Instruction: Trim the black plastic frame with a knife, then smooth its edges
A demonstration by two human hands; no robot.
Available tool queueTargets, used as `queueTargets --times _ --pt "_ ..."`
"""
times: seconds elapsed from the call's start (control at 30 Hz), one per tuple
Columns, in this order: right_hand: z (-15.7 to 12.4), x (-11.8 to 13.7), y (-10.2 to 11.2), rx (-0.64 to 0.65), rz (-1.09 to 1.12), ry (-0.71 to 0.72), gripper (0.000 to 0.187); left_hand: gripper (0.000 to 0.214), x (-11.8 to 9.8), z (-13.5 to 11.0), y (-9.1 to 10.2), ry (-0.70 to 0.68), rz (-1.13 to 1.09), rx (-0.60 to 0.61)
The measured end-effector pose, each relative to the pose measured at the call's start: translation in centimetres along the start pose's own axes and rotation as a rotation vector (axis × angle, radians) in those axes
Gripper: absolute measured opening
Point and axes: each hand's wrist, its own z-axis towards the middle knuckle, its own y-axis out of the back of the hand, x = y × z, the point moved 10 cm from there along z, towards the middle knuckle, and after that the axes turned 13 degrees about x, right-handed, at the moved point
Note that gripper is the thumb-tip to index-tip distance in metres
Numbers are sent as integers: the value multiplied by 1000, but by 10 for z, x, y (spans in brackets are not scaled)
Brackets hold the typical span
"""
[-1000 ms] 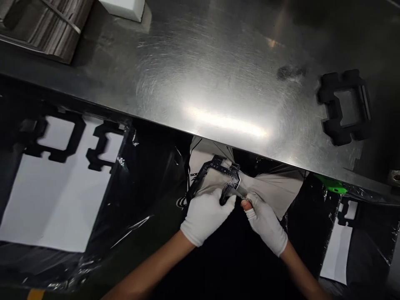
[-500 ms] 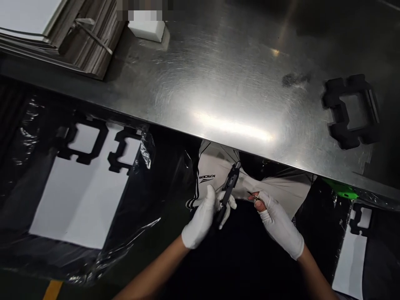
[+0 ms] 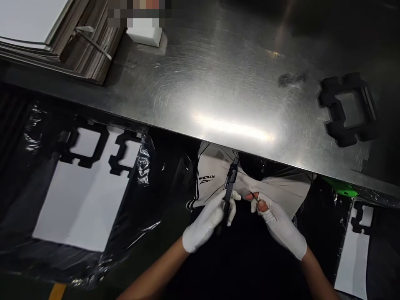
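From the head view, a scratched metal table (image 3: 175, 83) crosses the far side of a dim room, light glaring off its near edge. At its far left lie a strapped stack of flat sheets (image 3: 84, 54) and one white, smooth-sided block (image 3: 144, 36); at its right lies one matte black notched frame (image 3: 336, 114). Left of the person, glossy black plastic (image 3: 159, 179) surrounds a white sheet (image 3: 78, 200) bearing two similar black frames (image 3: 102, 139); to the right, another white sheet (image 3: 353, 262) carries one, near a green object (image 3: 343, 191). Over the pale shorts (image 3: 209, 160), the two white-gloved hands are apart: the left hand (image 3: 204, 223) grips one black part (image 3: 230, 179), seen edge-on, while the right hand (image 3: 281, 225), thumb and forefinger bare, pinches one thin, pointed tool (image 3: 251, 194) just beside it.
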Motion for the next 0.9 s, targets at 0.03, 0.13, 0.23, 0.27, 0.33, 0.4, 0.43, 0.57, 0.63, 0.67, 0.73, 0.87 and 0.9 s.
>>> queueTargets --times 0.03,0.13,0.23,0.27,0.33,0.4,0.43,0.57,0.63,0.67,0.73,0.87,0.9 --pt "0 1 0 10 22 2 51 91 0 1 -2 6 15 8" --pt "-2 4 2 26 35 -21 50 71 5 1 -2 116 79 -35" --pt "-6 9 -1 61 2 -28 49 58 6 1 -1 213 179 -96" --pt "-7 12 -3 78 -11 -20 49 54 5 2 -1 224 207 -109" --pt "-10 19 -11 127 -23 8 50 47 3 3 0 219 257 -123" --pt "-11 25 -20 174 -26 34 50 44 3 5 0 192 298 -124" --pt "-11 27 -23 177 -37 45 50 44 3 5 0 173 308 -119" --pt "-5 32 -18 83 -162 76 48 46 10 6 -2 147 202 -74" --pt "-2 27 -12 36 -202 48 50 42 12 5 -2 137 169 -65" --pt "-1 23 -9 19 -216 24 51 40 11 5 -2 125 171 -61" --pt "-1 16 -4 -1 -253 -29 52 34 8 4 -2 105 186 -52" --pt "2 16 -6 16 -362 -80 54 30 7 2 -3 104 198 -43" --pt "4 19 -9 22 -395 -78 54 31 6 2 -3 104 195 -43"
